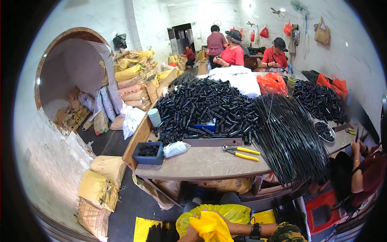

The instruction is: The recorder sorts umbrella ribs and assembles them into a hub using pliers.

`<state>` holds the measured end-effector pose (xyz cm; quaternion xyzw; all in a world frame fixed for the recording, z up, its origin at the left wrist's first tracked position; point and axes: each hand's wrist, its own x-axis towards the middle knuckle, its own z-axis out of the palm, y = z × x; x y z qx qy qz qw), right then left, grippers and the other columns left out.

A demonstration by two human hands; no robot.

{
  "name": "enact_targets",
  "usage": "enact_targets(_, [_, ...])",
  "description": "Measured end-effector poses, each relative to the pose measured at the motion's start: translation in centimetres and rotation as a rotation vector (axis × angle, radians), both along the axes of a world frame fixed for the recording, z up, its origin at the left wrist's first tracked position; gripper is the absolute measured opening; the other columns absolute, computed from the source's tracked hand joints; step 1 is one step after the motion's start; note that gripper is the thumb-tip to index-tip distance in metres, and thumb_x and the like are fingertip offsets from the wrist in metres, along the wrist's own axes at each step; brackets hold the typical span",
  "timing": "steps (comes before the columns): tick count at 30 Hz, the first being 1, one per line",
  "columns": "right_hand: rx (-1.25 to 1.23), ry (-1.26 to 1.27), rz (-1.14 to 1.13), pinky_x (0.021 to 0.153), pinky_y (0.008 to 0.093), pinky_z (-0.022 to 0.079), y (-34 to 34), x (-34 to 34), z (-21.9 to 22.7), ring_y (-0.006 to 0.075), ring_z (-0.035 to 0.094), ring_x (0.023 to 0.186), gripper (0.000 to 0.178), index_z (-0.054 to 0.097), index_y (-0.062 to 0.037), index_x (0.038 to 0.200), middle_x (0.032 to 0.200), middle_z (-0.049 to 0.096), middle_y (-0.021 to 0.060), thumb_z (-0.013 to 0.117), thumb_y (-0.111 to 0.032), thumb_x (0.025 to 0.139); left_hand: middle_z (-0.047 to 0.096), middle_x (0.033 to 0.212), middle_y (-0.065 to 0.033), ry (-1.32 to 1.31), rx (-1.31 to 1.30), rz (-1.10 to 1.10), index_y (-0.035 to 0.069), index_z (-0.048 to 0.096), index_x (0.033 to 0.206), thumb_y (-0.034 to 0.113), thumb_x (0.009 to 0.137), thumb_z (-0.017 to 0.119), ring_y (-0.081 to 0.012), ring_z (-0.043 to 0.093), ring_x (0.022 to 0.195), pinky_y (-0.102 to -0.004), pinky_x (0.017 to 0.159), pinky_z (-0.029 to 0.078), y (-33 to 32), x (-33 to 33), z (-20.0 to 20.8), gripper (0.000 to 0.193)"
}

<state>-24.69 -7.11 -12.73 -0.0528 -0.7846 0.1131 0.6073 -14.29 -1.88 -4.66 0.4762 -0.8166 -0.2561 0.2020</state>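
At the bottom middle, my left hand (191,234) grips the edge of a bright yellow plastic bag (211,228). My right hand (227,221) closes on the same bag from the other side, its fingers partly covered by the film. Under both hands, a yellow-green plastic bag or cloth (238,213) covers my lap. Beyond it, on the table (201,163), lie cutting pliers (242,153) with yellow handles. Behind the pliers, a large heap of black tubular parts (201,105) sits against a low metal strip (212,142).
A bundle of long black rods (288,137) overhangs the table's right front. A blue-grey bin (148,153) of small black parts stands front left. A co-worker's hand (355,147) shows at right, above a red stool (320,211). Filled sacks (96,189) are stacked left.
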Motion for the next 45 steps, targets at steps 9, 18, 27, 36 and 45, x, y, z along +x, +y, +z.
enact_targets(9, [0.849,-0.130,3.078,0.110,0.0436,0.007,-1.7,-5.2,3.2,0.0250,0.024,0.132,0.042,0.045,-0.0060,0.124,0.139,0.030,0.0183,0.033,-0.031,0.092,0.028,0.137,-0.0204,-0.010,0.024,-0.097,0.001,0.028,0.133,0.054,0.067,0.064,-0.0350,0.029,0.126,-0.0433,0.106,0.016,-2.3,2.2,1.7,0.092])
enact_targets(18, [2.032,0.276,2.244,0.108,0.0526,-0.001,-2.3,-6.3,12.5,0.0338,0.027,0.130,0.043,0.049,-0.0021,0.118,0.129,0.041,0.0237,0.050,-0.023,0.080,0.032,0.136,-0.0187,-0.027,0.054,-0.175,0.002,0.032,0.130,0.050,0.071,0.063,-0.0330,0.030,0.126,-0.0436,0.106,0.015,-1.4,-1.0,-1.5,0.082])
enact_targets(27, [2.415,-0.419,2.060,0.097,0.0440,0.033,-1.4,-9.3,18.7,0.0277,0.050,0.108,0.053,0.050,-0.0059,0.116,0.116,0.052,0.0150,0.049,-0.047,0.082,0.035,0.134,-0.0171,-0.007,0.161,-0.167,0.003,0.036,0.128,0.045,0.074,0.061,-0.0310,0.032,0.125,-0.0439,0.106,0.014,5.2,1.0,-7.5,0.073])
enact_targets(36, [1.740,1.070,2.411,0.108,0.0323,0.022,-1.9,-7.0,15.9,0.0214,0.034,0.125,0.051,0.028,-0.0010,0.134,0.131,0.037,0.0117,0.037,-0.008,0.084,0.038,0.132,-0.0155,0.000,0.334,-0.244,0.004,0.041,0.125,0.041,0.078,0.059,-0.0291,0.033,0.124,-0.0443,0.106,0.014,-2.4,-0.2,-1.3,0.063])
enact_targets(45, [2.161,0.059,2.353,0.054,0.0347,0.041,-3.3,-8.4,15.7,0.0254,0.060,0.065,0.018,0.060,-0.0088,0.070,0.071,0.061,0.0078,0.063,-0.027,0.068,0.044,0.128,-0.0104,-0.002,0.133,-0.263,0.009,0.049,0.118,0.029,0.077,0.060,-0.0272,0.034,0.123,-0.0484,0.106,0.008,-2.8,-2.0,-2.8,0.048])
